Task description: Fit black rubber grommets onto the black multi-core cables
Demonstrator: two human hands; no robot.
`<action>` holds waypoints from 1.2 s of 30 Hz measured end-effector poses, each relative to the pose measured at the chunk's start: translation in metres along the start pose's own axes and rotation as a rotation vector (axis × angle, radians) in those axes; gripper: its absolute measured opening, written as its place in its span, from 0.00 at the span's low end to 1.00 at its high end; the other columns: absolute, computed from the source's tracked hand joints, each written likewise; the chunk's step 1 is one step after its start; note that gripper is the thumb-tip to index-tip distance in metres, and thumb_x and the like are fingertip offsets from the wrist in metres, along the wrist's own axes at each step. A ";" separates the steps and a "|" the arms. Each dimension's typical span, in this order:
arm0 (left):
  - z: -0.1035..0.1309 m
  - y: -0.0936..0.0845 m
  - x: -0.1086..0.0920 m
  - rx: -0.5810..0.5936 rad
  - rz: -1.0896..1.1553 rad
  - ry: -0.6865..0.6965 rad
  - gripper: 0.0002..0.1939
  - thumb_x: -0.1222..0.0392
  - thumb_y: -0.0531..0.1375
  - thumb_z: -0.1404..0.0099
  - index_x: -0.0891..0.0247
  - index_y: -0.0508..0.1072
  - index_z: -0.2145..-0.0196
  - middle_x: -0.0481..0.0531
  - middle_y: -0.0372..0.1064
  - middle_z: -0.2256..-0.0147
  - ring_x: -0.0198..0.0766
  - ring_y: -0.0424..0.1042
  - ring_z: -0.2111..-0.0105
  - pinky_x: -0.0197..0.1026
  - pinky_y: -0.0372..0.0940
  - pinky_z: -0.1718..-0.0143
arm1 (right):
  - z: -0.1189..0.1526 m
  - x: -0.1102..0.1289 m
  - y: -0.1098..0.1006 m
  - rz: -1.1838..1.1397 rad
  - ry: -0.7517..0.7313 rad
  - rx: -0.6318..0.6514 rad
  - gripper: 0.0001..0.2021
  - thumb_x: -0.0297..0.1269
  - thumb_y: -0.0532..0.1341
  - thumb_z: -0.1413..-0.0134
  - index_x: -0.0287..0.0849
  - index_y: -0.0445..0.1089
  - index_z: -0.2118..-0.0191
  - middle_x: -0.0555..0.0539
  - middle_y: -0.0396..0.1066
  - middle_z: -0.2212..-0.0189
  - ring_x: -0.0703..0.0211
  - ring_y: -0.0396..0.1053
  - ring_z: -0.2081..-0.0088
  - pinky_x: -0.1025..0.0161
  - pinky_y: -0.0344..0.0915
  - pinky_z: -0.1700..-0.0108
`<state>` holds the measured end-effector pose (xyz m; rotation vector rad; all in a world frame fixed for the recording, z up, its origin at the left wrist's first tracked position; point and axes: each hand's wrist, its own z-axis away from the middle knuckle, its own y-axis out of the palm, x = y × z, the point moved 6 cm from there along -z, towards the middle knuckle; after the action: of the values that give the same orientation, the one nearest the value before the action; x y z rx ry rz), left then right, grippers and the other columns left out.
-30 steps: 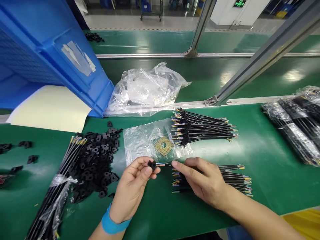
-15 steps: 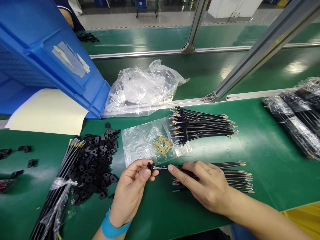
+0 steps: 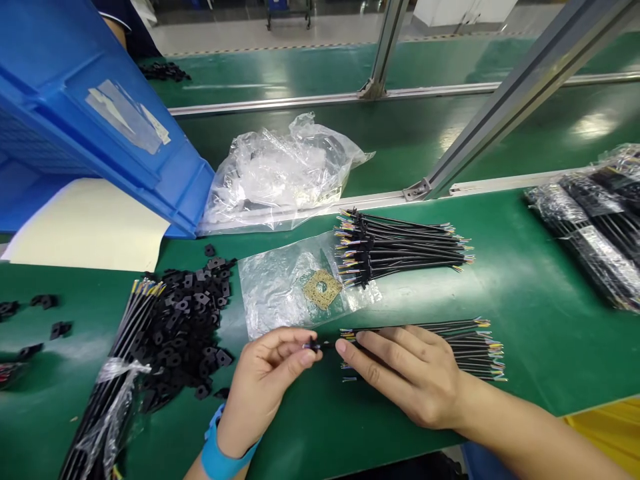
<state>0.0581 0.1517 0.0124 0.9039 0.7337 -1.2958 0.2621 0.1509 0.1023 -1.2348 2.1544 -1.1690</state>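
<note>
Currently, a black clip (image 3: 315,345) sits between left fingertips (image 3: 306,359).

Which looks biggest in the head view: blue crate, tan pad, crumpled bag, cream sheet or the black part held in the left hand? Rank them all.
1. Blue crate
2. Crumpled bag and cream sheet: too alike to rank
3. Tan pad
4. Black part, partly hidden by fingers
</note>
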 end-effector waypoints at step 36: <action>0.017 0.021 -0.035 0.046 -0.401 0.533 0.05 0.59 0.74 0.40 0.49 0.86 0.66 0.50 0.84 0.68 0.45 0.83 0.68 0.42 0.79 0.68 | -0.003 -0.001 0.027 -0.583 0.324 0.005 0.10 0.34 0.56 0.25 0.40 0.72 0.58 0.49 0.77 0.70 0.65 0.72 0.72 0.67 0.71 0.69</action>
<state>0.0737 0.1540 0.0541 1.1992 1.3591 -1.4348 0.2471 0.1598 0.0818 -1.8559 2.0556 -1.7025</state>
